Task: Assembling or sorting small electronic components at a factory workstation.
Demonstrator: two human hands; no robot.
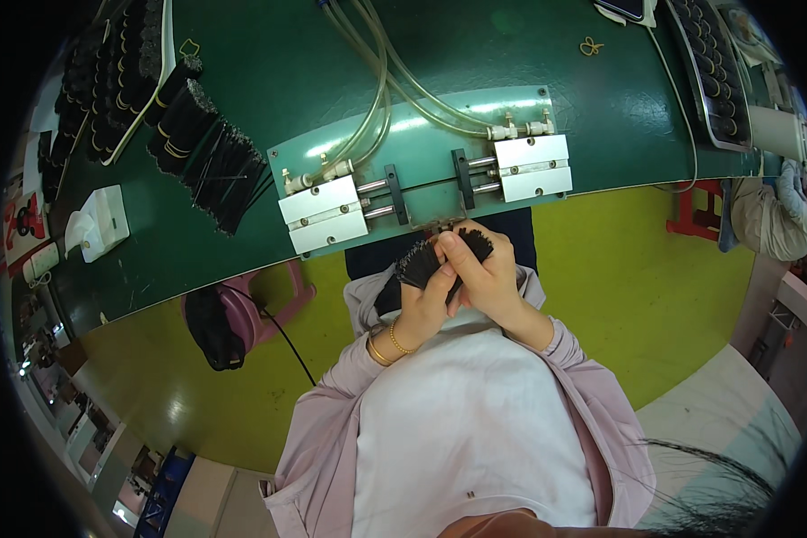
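My left hand (424, 303) and my right hand (489, 280) are together at the table's front edge. Both are closed around a thick bundle of thin black wires (419, 265), which fans out in two clumps on either side of my thumbs. The wire ends point up toward the table. Just beyond my fingers is a fixture with two silver pneumatic cylinders (323, 215) on a green plate (421, 117). Its black jaws (463, 179) stand apart, with a small metal piece (438, 222) at the plate's front edge, partly hidden by my hands.
Loose black wires (227, 175) and tied bundles (181, 134) lie left of the fixture. A white tissue box (103, 222) stands at the left edge. Clear air hoses (381, 54) cross the table. At the far right is a tray (710, 76) of bundles. A pink stool (258, 309) stands below.
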